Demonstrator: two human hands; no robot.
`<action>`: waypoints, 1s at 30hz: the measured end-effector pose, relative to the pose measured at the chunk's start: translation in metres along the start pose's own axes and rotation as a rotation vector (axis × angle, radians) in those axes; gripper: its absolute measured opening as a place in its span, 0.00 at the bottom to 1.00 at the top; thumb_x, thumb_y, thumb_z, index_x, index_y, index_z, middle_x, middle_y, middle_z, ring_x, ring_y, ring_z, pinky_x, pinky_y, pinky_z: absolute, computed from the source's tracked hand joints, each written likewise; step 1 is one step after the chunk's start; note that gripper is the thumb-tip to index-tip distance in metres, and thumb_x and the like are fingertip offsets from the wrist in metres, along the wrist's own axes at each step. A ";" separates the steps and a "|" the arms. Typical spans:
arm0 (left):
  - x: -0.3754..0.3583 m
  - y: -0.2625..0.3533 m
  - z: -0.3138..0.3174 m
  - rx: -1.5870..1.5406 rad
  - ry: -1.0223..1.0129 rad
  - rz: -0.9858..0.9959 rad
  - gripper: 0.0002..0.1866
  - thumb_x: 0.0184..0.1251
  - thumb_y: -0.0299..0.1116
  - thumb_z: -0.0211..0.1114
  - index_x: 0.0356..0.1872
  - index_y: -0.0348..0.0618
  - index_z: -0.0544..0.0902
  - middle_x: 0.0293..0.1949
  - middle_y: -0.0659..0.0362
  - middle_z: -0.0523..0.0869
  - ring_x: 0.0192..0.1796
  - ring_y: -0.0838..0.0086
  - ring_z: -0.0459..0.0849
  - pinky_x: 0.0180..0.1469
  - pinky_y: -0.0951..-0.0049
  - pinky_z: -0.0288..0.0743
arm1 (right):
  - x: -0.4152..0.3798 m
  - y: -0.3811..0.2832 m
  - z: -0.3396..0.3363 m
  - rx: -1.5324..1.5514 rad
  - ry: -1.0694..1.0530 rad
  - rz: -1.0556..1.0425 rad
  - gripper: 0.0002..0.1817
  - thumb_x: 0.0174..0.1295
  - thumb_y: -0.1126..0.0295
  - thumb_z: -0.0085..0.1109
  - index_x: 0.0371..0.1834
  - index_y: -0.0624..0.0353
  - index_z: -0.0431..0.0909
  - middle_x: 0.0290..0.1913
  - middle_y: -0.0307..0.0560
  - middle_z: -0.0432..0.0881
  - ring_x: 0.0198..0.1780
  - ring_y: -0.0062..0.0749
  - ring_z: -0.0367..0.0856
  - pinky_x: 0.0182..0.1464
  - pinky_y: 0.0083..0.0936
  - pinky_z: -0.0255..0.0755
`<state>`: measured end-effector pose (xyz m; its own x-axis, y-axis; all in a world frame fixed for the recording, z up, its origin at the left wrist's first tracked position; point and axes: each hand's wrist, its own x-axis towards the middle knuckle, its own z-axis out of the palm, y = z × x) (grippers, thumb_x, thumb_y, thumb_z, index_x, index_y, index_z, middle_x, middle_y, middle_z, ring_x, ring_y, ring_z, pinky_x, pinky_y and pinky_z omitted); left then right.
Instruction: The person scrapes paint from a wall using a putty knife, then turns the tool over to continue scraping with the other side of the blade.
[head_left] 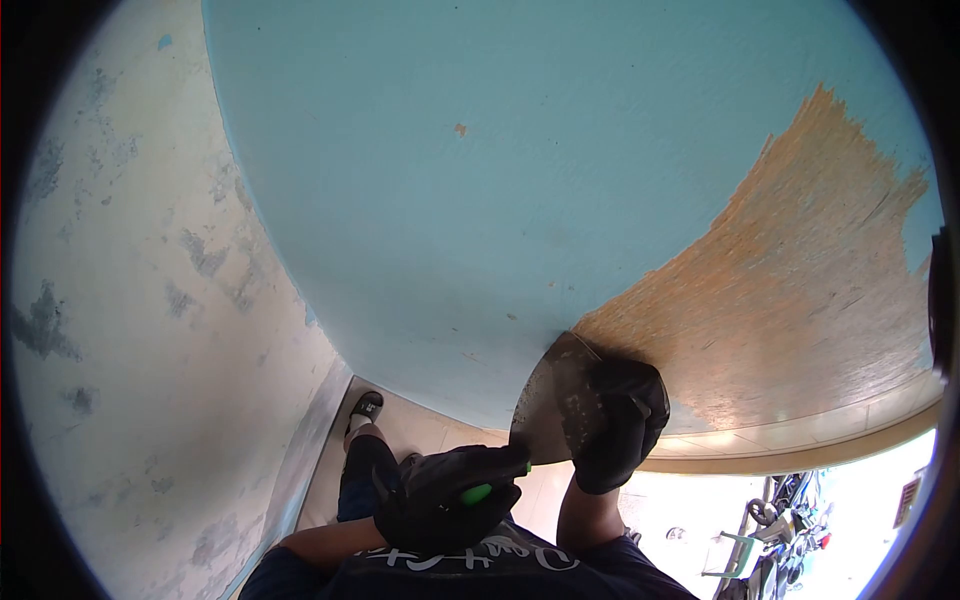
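Note:
My left hand (450, 500), in a black glove, is closed round the green handle (477, 493) of a tool at the bottom centre. Right of it, my right hand (622, 420), gloved in black too, grips a wide, dark metal scraper blade (545, 400) by its right side. The blade's upper corner lies at the wall, where blue paint (430, 250) meets a bare brown patch (770, 290). How the handle joins the blade is partly hidden by the left glove.
At the left stands a whitish wall (150, 280) with grey stains. My sandalled foot (369, 404) is on the tiled floor (410, 425). Outside at the lower right are a green-framed chair (740, 555) and parked motorbikes (785, 530).

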<state>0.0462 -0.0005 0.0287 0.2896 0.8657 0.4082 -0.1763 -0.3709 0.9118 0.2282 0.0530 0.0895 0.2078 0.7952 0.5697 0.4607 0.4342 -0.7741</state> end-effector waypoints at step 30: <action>0.016 0.024 -0.006 0.199 0.033 -0.057 0.24 0.57 0.28 0.77 0.57 0.48 0.85 0.42 0.60 0.93 0.40 0.71 0.93 0.44 0.71 0.86 | 0.001 0.009 0.000 -0.084 -0.007 -0.184 0.03 0.57 0.80 0.53 0.29 0.64 0.77 0.35 0.49 0.81 0.38 0.35 0.80 0.44 0.28 0.74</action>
<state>0.0410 0.0067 0.0570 0.2625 0.8964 0.3571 0.0293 -0.3773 0.9256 0.2326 0.0579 0.0830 0.1076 0.7083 0.6976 0.5609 0.5361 -0.6308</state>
